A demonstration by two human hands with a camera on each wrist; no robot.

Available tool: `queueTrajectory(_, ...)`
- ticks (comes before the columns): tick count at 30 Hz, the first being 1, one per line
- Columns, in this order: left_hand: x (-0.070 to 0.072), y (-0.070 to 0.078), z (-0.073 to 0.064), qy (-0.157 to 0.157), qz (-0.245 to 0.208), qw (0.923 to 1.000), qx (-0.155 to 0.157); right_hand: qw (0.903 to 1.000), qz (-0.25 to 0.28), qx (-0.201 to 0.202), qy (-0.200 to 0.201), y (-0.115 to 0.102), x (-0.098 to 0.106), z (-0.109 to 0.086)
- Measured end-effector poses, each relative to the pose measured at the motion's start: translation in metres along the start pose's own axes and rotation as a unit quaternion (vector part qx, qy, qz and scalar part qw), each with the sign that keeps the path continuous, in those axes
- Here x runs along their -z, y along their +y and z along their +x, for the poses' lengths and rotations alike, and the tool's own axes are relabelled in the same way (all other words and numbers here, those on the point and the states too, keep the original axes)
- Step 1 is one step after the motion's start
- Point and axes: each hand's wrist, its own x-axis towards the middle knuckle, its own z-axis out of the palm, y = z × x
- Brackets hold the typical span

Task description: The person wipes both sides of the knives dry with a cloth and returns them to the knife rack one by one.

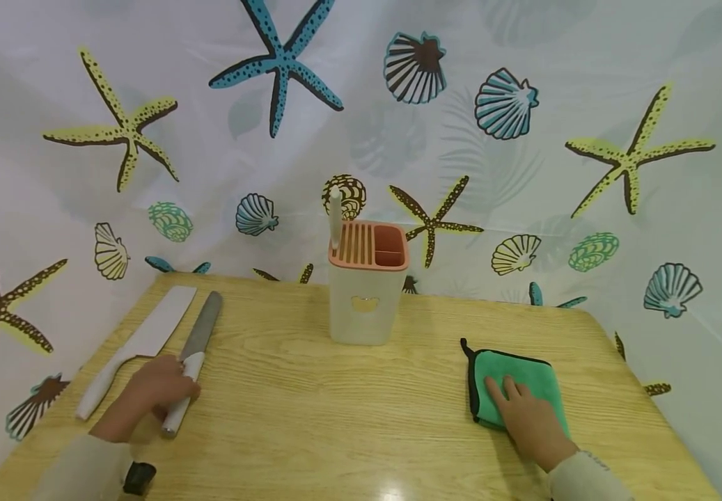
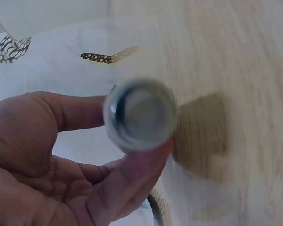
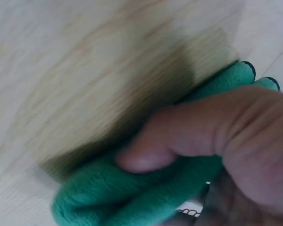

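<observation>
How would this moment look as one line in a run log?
left hand: grips narrow knife | right hand: grips green cloth | cleaver: beside narrow knife | white handle: sticking up from holder

Green cloth (image 1: 537, 377) partly hidden; knife handle (image 2: 144, 114) blurred.

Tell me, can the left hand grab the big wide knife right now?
Probably not: the left hand holds the narrow knife. The wide knife lies close by with nothing resting on it, so that full hand seems the only thing in the way.
</observation>
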Motion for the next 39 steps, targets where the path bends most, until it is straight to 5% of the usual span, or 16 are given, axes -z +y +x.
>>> queueTrajectory(5,0.000,0.003,-0.006,-0.038,-0.102,0.9941,0.010,0.9993,0.022,-0.025,-0.018,0.006,-0.008,-0.002)
queueTrajectory(10,-0.003,0.008,-0.012,-0.089,-0.236,0.9678,0.000,0.9957,0.082,-0.042,-0.005,0.015,-0.011,0.001)
queueTrajectory(19,-0.009,0.026,-0.025,-0.191,-0.427,0.8770,-0.112,0.9823,0.168,-0.081,-0.012,0.032,0.000,0.012)
queueTrajectory(27,-0.019,0.050,-0.039,-0.235,-0.516,0.7993,-0.201,0.9347,0.325,-0.136,0.044,0.042,0.009,0.007)
queueTrajectory(30,-0.025,0.057,-0.043,-0.246,-0.531,0.7795,-0.223,0.9034,0.392,-0.170,0.038,0.040,0.017,0.006)
queueTrajectory(32,-0.028,0.061,-0.045,-0.254,-0.541,0.7660,-0.237,0.8684,0.452,-0.202,0.018,0.039,0.023,0.006)
queueTrajectory(33,-0.030,0.063,-0.047,-0.259,-0.545,0.7581,-0.247,0.8435,0.490,-0.220,0.004,0.039,0.026,0.007)
queueTrajectory(37,-0.035,0.069,-0.051,-0.278,-0.550,0.7343,-0.285,0.7172,0.645,-0.261,-0.042,0.037,0.040,0.008)
queueTrajectory(39,-0.035,0.072,-0.052,-0.281,-0.547,0.7299,-0.299,0.6726,0.693,-0.254,-0.058,0.034,0.045,0.008)
